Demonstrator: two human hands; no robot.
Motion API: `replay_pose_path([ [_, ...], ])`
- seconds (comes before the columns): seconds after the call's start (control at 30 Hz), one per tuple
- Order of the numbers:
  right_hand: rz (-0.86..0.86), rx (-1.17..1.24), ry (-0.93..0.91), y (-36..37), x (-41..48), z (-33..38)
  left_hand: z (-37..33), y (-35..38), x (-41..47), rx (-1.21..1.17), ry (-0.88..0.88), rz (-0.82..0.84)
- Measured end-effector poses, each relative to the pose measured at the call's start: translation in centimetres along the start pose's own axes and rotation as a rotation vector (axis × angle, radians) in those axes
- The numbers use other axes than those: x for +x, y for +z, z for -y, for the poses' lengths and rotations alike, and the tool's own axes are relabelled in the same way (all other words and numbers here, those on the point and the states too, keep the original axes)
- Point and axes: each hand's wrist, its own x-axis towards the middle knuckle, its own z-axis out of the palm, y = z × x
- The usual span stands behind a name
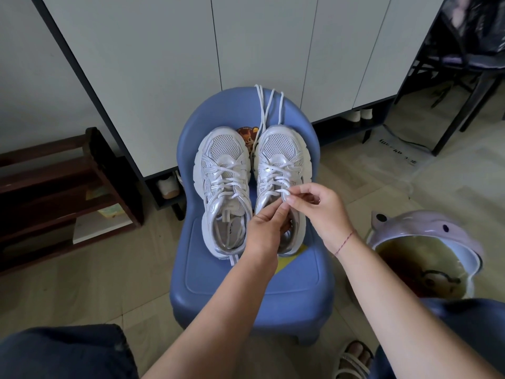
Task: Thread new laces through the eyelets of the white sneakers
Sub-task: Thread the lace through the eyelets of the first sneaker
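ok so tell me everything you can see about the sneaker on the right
The right sneaker is white, with a mesh toe panel, shiny silvery overlays and a thick sole. It sits on the blue chair, toe pointing away, beside its mate. A white lace crisscrosses its eyelets; the left hand and right hand both pinch that lace near the top. The left hand covers part of its opening.

Both bare forearms are stretched out from the bottom and meet over the right-hand sneaker (278,149), above its upper eyelets. Left hand (266,228) is back-up to the camera, fingers curled, tips pinching the lace (282,193). Right hand (319,212) sits just right of it, thumb and forefinger pinching the same lace, other fingers loosely bent. The two hands' fingertips pretty much touch. Thin red string (345,243) round the right wrist.
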Motion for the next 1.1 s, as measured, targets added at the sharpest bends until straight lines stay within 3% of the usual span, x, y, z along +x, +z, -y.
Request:
replay_pose_path([
  [0.27,0.099,-0.222,-0.077,-0.3,2.4,2.5,0.0,0.6,-0.3,-0.014,0.002,-0.044],
  [0.57,-0.039,0.098,0.012,0.7,-0.7,0.7,0.1,0.3,-0.2,-0.020,0.014,-0.038],
  [0.77,0.010,-0.066,-0.001,0.7,0.7,0.3,-0.1,0.4,-0.3,-0.010,0.005,-0.033],
  [0.9,-0.047,0.143,0.032,-0.1,2.6,2.7,0.0,0.4,-0.3,0.012,-0.010,-0.065],
  [1.1,-0.010,0.186,0.095,0.6,0.2,1.0,0.1,0.1,0.0,-0.015,-0.007,-0.056],
])
